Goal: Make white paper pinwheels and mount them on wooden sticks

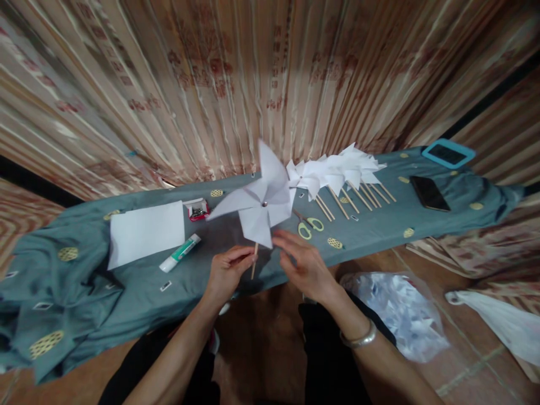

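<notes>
The left hand pinches the wooden stick of a white paper pinwheel, holding it upright above the near edge of the teal cloth. The right hand is open with fingers spread, its fingertips just beside the pinwheel's lower blade; whether they touch it cannot be told. A silver bangle sits on that wrist.

Left of the pinwheel lie a glue tube, a white sheet and a small red box. Right of the pinwheel lie yellow scissors, then a row of finished pinwheels on sticks. Further right of the pinwheel rest a black phone and a blue-framed tablet. Below and right of the pinwheel, on the floor, sits a clear bag of paper scraps.
</notes>
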`<state>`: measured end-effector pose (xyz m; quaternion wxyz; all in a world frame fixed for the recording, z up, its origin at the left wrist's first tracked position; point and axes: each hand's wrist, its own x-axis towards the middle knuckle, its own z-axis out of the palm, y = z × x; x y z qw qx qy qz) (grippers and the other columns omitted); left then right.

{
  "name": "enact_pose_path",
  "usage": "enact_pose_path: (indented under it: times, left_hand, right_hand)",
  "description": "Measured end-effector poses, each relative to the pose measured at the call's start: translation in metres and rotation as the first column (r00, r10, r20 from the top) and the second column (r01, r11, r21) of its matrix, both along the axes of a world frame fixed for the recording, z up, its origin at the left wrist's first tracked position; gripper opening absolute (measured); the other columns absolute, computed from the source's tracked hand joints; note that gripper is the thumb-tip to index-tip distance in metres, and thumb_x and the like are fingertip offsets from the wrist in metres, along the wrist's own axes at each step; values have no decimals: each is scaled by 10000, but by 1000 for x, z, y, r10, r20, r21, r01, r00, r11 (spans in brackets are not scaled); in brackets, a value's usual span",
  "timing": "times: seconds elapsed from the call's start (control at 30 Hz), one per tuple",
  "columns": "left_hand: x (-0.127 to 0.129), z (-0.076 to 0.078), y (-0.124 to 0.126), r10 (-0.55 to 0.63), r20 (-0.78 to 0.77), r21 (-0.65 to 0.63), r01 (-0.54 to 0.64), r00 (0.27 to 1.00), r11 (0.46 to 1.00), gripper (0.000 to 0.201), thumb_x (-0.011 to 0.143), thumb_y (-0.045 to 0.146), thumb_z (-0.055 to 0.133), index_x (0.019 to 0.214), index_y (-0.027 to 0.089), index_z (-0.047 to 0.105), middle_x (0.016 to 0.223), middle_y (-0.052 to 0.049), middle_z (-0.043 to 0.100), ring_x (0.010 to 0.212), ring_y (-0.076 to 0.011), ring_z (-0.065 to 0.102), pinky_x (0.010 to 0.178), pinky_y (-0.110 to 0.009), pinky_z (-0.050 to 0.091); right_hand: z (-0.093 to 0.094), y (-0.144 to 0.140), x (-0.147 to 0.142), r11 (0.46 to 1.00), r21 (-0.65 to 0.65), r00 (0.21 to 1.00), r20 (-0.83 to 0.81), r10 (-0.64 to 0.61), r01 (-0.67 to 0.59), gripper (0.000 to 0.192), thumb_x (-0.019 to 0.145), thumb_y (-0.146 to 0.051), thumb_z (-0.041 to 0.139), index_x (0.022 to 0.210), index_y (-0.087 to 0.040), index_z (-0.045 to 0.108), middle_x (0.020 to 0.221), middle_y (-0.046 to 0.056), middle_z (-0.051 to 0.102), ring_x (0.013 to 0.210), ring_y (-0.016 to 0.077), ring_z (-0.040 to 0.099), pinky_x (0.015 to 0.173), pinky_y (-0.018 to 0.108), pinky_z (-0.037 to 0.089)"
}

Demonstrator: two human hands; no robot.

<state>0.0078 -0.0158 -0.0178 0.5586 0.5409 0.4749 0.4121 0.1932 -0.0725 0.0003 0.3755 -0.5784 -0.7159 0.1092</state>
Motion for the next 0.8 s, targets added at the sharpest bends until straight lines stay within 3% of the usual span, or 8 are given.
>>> enact_pose_path:
  times: [0.1,0.23,0.33,0.43,0.5,0.57,0.67,0.8]
  left_hand:
    - [-1,-1,0,8,-18,-24,-9,1000,1000,228,553,357,826,720,203,804,732,-44,760,675,-169,670,639,-250,544]
    - [-2,0,0,12,7,-57,-11,1000,998,216,548,338,820,715,203,805,716,-37,752,663,-158,659,630,-240,531]
    - [-1,2,-1,-15,7,-35,15,1000,999,193,558,337,817,703,211,804,686,-28,736,648,-150,645,615,-232,519]
    - [0,4,-4,-32,20,-57,33,999,998,204,544,342,829,700,213,804,710,-34,742,666,-155,656,637,-239,529]
    - [0,4,-5,-49,12,-72,50,999,996,225,540,353,837,708,208,805,724,-41,745,677,-158,661,651,-244,534]
    - [1,5,-6,-66,1,-77,66,998,995,241,535,363,844,710,203,805,728,-45,747,679,-161,662,656,-249,535]
    - [1,6,-6,-63,-1,-89,63,998,994,244,522,362,849,700,201,803,722,-44,750,670,-160,659,645,-246,531]
    - [0,8,-4,-28,16,-60,29,999,998,210,535,342,829,694,207,800,737,-41,760,680,-160,663,648,-242,535]
  right_hand:
    - [1,-4,-1,996,-54,994,-92,62,-67,368,836,-64,417,1005,-199,715,1041,62,761,986,178,717,911,323,561]
    - [4,-3,16,981,-7,968,-160,-194,195,292,854,-119,444,883,-221,716,860,29,761,790,179,729,790,311,579]
    - [5,2,27,944,90,941,-159,-300,316,313,883,-176,448,1081,-215,687,1093,83,736,1033,226,694,939,387,546]
    - [5,9,31,945,123,952,-87,-293,303,519,884,-174,436,1401,-160,473,1476,163,483,1394,253,435,1138,476,389]
    - [3,15,31,959,103,964,-43,-261,264,606,872,-149,424,1474,-119,361,1556,195,349,1474,255,297,1185,497,314]
    - [-1,21,31,969,76,972,-16,-234,235,626,854,-125,418,1475,-92,351,1571,213,301,1493,270,246,1198,514,281]
    - [-5,24,30,977,46,978,-4,-208,208,568,824,-108,434,1390,-92,471,1560,214,316,1487,307,253,1194,550,270]
    - [-3,15,18,998,9,998,-40,-58,59,423,807,-74,451,1164,-175,654,1469,158,475,1419,283,394,1145,529,362]
